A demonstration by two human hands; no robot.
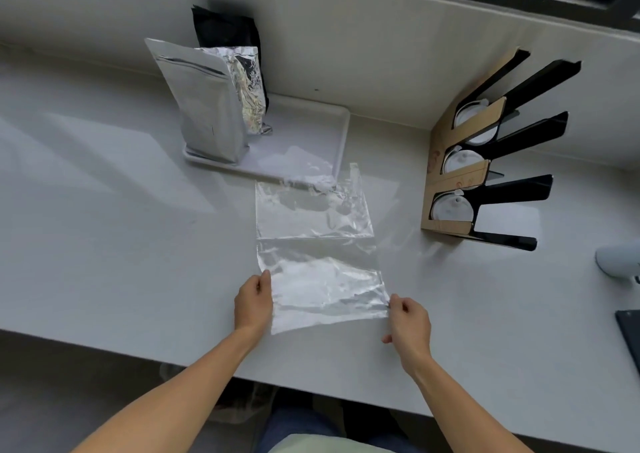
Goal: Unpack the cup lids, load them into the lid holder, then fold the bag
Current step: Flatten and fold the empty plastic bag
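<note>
- The bag (317, 244) is clear, crinkled plastic, empty, spread nearly flat on the grey counter, with a crease across its middle; its far end overlaps the white tray's near edge, and its near corners are pinched up.
- The lid holder (453, 175) is tan cardboard with black dividers, standing at the right, well apart from the bag.
- The cup lids (452, 210) are white discs, sitting in its three slots.

Café or drinks-service prep area, long pale worktop (104, 210) under a window, cardboard lid holder (450, 182) stocked with white cup lids (452, 208), sealed foil pouches (204, 106) on a white tray (311, 130)
</note>
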